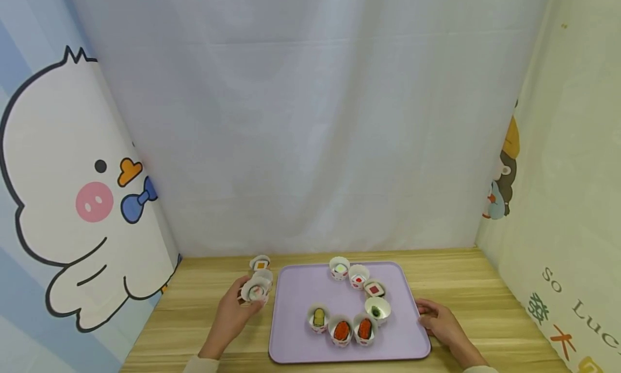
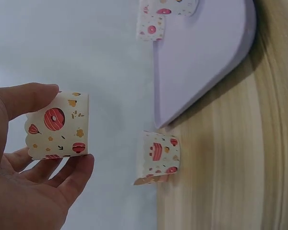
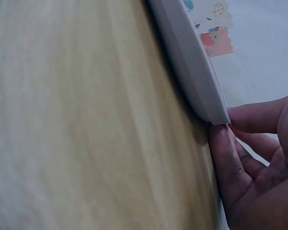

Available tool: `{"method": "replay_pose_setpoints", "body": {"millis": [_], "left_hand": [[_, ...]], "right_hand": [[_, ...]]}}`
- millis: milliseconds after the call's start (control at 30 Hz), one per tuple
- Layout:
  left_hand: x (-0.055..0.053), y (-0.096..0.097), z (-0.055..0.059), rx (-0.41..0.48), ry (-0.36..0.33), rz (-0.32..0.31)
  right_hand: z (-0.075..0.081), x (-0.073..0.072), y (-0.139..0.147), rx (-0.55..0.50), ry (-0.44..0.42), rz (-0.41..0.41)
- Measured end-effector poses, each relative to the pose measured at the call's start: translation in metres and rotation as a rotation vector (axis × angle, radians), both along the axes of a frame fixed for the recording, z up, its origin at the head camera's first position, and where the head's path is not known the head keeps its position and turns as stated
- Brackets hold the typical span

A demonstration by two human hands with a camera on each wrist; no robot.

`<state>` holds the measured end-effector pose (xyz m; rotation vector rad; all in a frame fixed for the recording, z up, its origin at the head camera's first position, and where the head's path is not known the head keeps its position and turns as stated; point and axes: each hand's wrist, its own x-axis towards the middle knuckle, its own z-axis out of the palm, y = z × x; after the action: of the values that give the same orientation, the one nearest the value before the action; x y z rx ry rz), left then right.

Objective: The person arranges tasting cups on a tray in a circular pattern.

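Note:
My left hand (image 1: 233,312) grips a white paper baking cup (image 2: 57,125) with scalloped rim and red doughnut print, thumb on one side and fingers on the other. Something pink and white lies inside that cup in the head view. Beyond it, left of the lilac tray (image 1: 296,340), stand a paper cup (image 1: 263,275) and another cup (image 1: 260,262) holding a sushi piece with an orange centre. At the tray's right side, my right hand (image 1: 440,323) pinches the rim between thumb and fingers, as the right wrist view shows.
Several paper cups with sushi pieces form a curve on the tray: a red-topped one (image 1: 342,331), a yellow-topped one (image 1: 318,317), a green-filled one (image 1: 377,310) and others towards the back. The wooden table (image 1: 208,276) meets a white cloth backdrop (image 1: 315,146), with printed cloths either side.

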<state>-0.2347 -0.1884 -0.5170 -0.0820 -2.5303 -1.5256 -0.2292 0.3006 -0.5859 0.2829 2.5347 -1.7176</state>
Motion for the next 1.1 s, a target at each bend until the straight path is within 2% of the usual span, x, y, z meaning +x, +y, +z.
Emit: {"method": "replay_pose_setpoints", "body": {"millis": [233,433,633,833,1100], "left_hand": [[-0.002,0.006,0.009,0.008,0.029,-0.033],[-0.006,0.015,0.015,0.033,0.007,-0.071],[-0.008,0.027,0.019,0.05,0.029,-0.108],[-0.015,0.04,0.018,0.059,0.032,-0.132],[-0.022,0.055,0.009,0.084,0.025,-0.183]], "right_hand": [[0.001,0.001,0.0,0.011,0.001,-0.004],[0.001,0.0,0.001,0.008,0.003,-0.006],[-0.001,0.0,0.001,0.009,0.001,-0.008],[-0.001,0.0,0.001,0.015,0.002,-0.01],[-0.003,-0.002,0.001,0.021,-0.004,-0.014]]}}
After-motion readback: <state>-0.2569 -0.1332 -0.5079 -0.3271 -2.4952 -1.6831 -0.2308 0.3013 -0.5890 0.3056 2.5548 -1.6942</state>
